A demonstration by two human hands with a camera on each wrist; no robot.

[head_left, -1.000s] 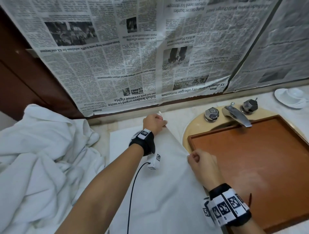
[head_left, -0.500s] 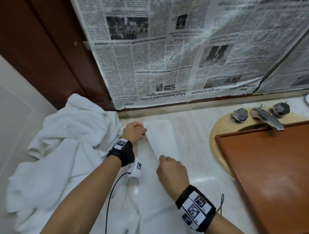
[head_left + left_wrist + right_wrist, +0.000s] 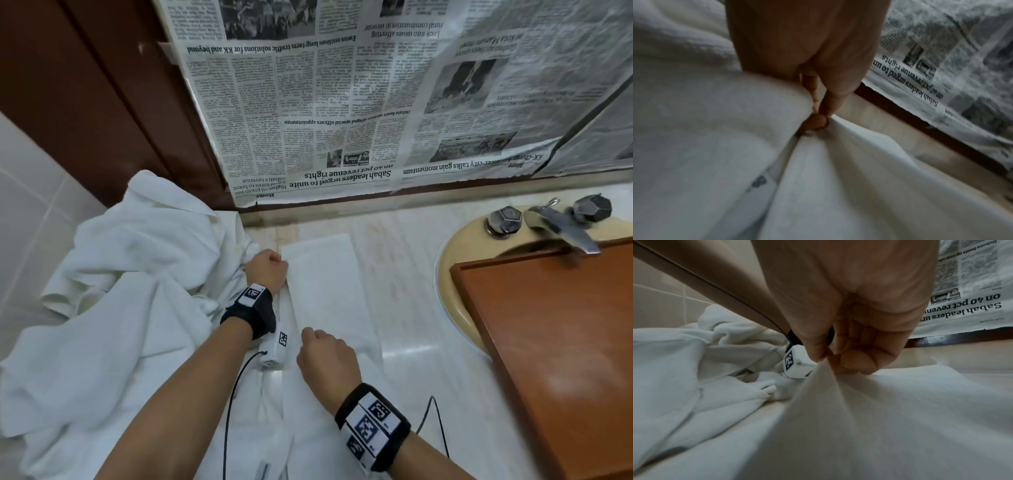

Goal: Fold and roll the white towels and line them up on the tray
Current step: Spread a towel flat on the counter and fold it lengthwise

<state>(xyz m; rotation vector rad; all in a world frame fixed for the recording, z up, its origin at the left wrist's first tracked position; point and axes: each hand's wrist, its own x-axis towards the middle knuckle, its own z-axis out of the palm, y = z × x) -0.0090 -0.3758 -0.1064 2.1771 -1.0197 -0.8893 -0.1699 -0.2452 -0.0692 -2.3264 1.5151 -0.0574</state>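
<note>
Early stage: left hand [image 3: 266,268] and right hand [image 3: 327,356] both pinch the thin white towel's [image 3: 325,294] folded edge; rectangular brown wooden tray [image 3: 561,342] holds no rolls.

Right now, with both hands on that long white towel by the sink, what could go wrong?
Both the left hand and the right hand pinch only the towel edge, so the fold could skew. The heap of towels touches that edge and might snag it. The tray sits over the sink; it may wobble when loaded.
</note>
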